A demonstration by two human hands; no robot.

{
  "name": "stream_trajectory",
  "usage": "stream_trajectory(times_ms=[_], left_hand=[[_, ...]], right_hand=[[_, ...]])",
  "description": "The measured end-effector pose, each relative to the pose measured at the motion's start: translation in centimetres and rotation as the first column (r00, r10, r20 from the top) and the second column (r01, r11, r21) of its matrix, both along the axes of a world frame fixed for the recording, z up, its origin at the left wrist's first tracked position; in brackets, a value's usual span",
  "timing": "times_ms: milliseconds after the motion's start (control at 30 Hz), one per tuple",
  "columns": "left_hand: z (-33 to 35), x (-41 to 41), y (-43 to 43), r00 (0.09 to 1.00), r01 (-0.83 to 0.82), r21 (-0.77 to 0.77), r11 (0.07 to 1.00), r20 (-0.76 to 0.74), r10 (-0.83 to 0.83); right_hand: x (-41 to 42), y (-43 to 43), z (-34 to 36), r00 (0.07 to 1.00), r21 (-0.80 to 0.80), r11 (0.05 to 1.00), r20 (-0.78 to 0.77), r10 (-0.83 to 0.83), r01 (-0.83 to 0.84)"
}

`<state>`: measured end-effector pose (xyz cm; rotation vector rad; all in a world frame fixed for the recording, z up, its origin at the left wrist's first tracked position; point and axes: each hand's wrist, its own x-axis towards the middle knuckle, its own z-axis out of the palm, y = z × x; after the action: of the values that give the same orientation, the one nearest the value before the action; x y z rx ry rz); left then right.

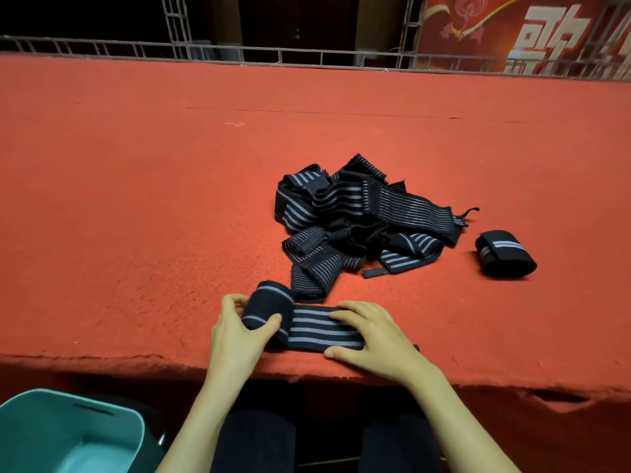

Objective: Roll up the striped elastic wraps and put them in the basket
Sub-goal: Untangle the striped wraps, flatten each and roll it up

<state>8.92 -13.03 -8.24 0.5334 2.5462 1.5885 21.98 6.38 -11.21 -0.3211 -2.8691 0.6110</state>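
Fingers point(233, 301) of my left hand point(235, 336) grip the wrap point(324, 327) by its rolled end at the worktop point(136, 199) edge; right hand point(372, 339) presses flat on its tail. If tension drops, I fear the roll loosens and unwinds.

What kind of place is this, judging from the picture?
Probably an event stage or hall: a red-carpeted platform, metal truss along its far edge, and a red banner with large white characters behind.
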Motion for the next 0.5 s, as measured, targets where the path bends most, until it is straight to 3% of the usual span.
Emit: stream_trajectory(times_ms=[133, 267, 500], left_hand=[[-0.1, -0.7, -1.1, 0.98, -0.086, -0.06, 0.994, -0.184, 0.073], [-0.8, 0.0, 0.4, 0.925, 0.006, -0.084, 0.996, -0.379, -0.037], [-0.9, 0.7, 1.9, 0.872, 0.275, -0.149, 0.95, -0.378, -0.312]], right_hand=[[-2.5, -2.0, 0.2, 0.999, 0.009, 0.999, 0.021, 0.045, -0.045], [-2.6, -1.9, 0.4, 0.999, 0.013, 0.999, 0.022, 0.036, -0.037], [-1.1, -0.4, 0.8, 1.0, -0.078, 0.997, 0.01, 0.017, -0.016]])
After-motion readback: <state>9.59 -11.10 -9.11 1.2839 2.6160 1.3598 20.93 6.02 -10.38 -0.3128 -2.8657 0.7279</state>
